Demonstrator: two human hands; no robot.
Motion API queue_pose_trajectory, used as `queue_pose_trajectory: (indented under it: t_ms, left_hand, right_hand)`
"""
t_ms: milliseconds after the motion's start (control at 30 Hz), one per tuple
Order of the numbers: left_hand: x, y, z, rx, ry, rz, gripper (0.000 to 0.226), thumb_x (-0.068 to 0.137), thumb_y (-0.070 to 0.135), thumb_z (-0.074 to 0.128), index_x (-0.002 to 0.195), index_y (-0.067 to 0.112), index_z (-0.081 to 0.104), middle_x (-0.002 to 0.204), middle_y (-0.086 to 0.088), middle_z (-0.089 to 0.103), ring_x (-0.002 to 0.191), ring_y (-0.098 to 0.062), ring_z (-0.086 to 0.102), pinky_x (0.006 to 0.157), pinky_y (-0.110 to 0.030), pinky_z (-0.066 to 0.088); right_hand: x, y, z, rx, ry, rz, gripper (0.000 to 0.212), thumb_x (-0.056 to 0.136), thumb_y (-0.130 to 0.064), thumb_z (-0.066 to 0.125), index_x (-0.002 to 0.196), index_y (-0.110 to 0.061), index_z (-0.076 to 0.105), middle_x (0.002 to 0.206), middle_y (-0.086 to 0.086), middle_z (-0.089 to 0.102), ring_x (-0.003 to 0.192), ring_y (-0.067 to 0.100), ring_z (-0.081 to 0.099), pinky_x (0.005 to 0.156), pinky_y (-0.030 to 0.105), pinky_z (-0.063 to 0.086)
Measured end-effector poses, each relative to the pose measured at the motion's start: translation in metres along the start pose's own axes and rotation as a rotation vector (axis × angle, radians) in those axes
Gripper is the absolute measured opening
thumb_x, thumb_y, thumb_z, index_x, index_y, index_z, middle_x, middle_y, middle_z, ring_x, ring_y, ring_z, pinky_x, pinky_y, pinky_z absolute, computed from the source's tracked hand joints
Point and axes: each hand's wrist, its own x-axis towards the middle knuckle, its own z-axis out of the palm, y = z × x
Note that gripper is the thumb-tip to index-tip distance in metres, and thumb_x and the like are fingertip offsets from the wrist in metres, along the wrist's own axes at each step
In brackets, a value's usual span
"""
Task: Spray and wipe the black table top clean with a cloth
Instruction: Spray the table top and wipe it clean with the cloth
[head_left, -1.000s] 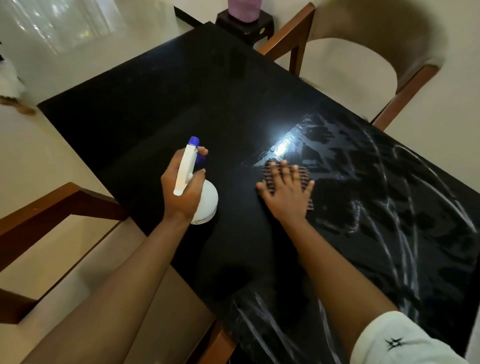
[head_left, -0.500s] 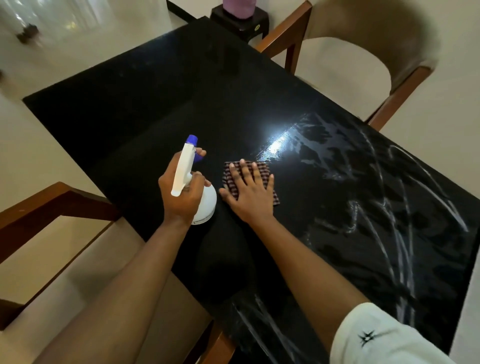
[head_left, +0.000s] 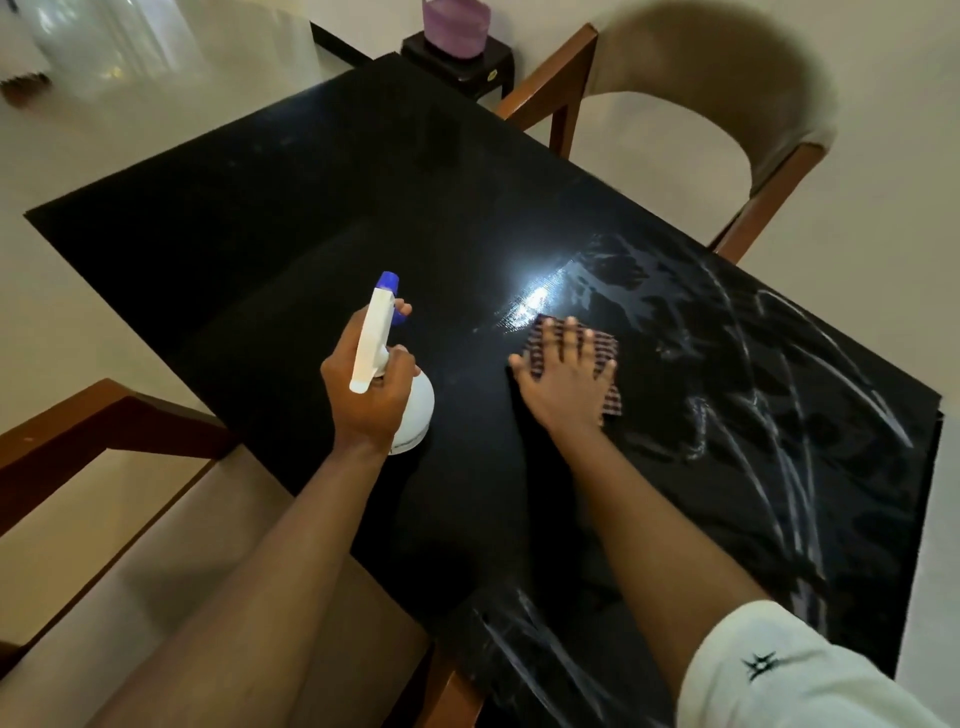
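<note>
Two bare hands work over the glossy black table top (head_left: 291, 208). The left hand (head_left: 366, 397) grips a white plastic spray bottle with a blue nozzle (head_left: 378, 332). To its right, the right hand (head_left: 563, 382) lies flat, fingers spread, pressing a dark checked cloth (head_left: 605, 345) onto the surface, wet streaks (head_left: 779, 415) beyond it.

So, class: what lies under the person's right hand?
Under the right hand a checked cloth lies flat on the black table top. The cloth's middle is covered by the hand.
</note>
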Motion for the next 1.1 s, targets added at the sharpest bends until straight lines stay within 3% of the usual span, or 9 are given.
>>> queue_pose_trajectory:
  t_ms: [100,200,367,467,567,733,900,1000,1100]
  left_hand:
    - [-0.001,-0.003,0.0,0.017,-0.005,-0.004,0.057,0.083,0.01,0.053,0.112,0.059,0.046,0.095,-0.006,0.063,0.076,-0.017,0.066,0.068,-0.021,0.056]
    - [0.0,-0.003,0.001,0.035,0.001,-0.024,0.047,0.082,-0.001,0.053,0.115,0.032,0.048,0.089,-0.013,0.063,0.07,-0.003,0.064,0.064,-0.009,0.05]
    - [-0.002,-0.004,0.005,0.103,0.017,-0.123,0.035,0.083,-0.009,0.057,0.117,-0.001,0.055,0.077,0.009,0.058,0.074,0.008,0.063,0.065,-0.003,0.046]
    - [-0.002,-0.004,0.007,0.114,0.021,-0.139,0.041,0.083,-0.009,0.056,0.119,0.009,0.052,0.075,0.022,0.063,0.073,0.009,0.062,0.066,-0.002,0.045]
    - [-0.002,-0.004,0.008,0.134,0.025,-0.151,0.037,0.083,-0.005,0.056,0.12,0.001,0.054,0.074,0.024,0.062,0.076,0.01,0.062,0.068,-0.002,0.046]
    - [-0.001,-0.002,0.008,0.135,0.037,-0.177,0.039,0.081,0.0,0.055,0.117,0.014,0.053,0.07,0.021,0.062,0.071,0.006,0.062,0.066,-0.003,0.046]
    - [0.001,0.001,0.01,0.165,0.036,-0.182,0.045,0.079,0.01,0.055,0.123,-0.001,0.053,0.073,0.0,0.058,0.071,-0.003,0.063,0.066,-0.003,0.046]
    - [0.002,-0.001,0.011,0.176,0.052,-0.206,0.048,0.083,0.013,0.055,0.129,0.002,0.049,0.09,-0.017,0.063,0.072,-0.015,0.063,0.07,-0.013,0.052]
    - [0.002,0.001,0.014,0.173,0.03,-0.19,0.048,0.088,0.012,0.055,0.135,0.007,0.045,0.109,-0.017,0.063,0.072,-0.018,0.064,0.069,-0.022,0.055]
  right_hand:
    - [-0.01,-0.041,0.011,-0.024,-0.047,-0.208,0.074,0.092,-0.07,0.021,0.153,-0.034,0.001,0.162,-0.001,-0.007,0.148,0.024,-0.009,0.113,0.056,-0.01]
    - [-0.001,-0.043,0.006,-0.054,-0.078,-0.356,0.075,0.09,-0.072,0.022,0.153,-0.037,0.002,0.162,-0.005,-0.003,0.149,0.021,-0.005,0.112,0.057,-0.012]
    - [0.039,0.033,-0.011,-0.034,0.037,-0.114,0.074,0.089,-0.074,0.023,0.152,-0.037,0.011,0.162,-0.004,0.01,0.149,0.021,0.004,0.111,0.063,-0.007]
    - [0.06,0.074,-0.023,0.01,0.015,0.079,0.076,0.09,-0.073,0.022,0.154,-0.034,0.009,0.163,-0.001,0.003,0.149,0.024,-0.001,0.112,0.065,-0.006]
    - [0.061,0.067,-0.023,0.06,0.011,0.173,0.074,0.092,-0.069,0.023,0.154,-0.031,0.007,0.163,0.002,-0.001,0.148,0.027,-0.005,0.112,0.066,0.0]
    - [0.033,-0.011,-0.004,0.044,-0.008,-0.171,0.072,0.092,-0.068,0.027,0.153,-0.033,0.011,0.163,-0.002,0.005,0.148,0.025,0.0,0.112,0.063,-0.001]
    - [0.034,-0.015,-0.001,-0.007,-0.019,-0.385,0.071,0.092,-0.069,0.024,0.153,-0.036,0.012,0.162,-0.005,0.008,0.149,0.022,0.004,0.113,0.061,-0.005]
    - [0.057,0.027,-0.009,-0.011,0.059,-0.204,0.071,0.091,-0.07,0.024,0.152,-0.034,0.017,0.161,-0.002,0.015,0.148,0.023,0.008,0.112,0.062,-0.003]
    - [0.074,0.073,-0.022,0.021,0.058,0.008,0.073,0.092,-0.07,0.022,0.153,-0.032,0.014,0.162,0.001,0.009,0.149,0.025,0.003,0.113,0.062,-0.005]
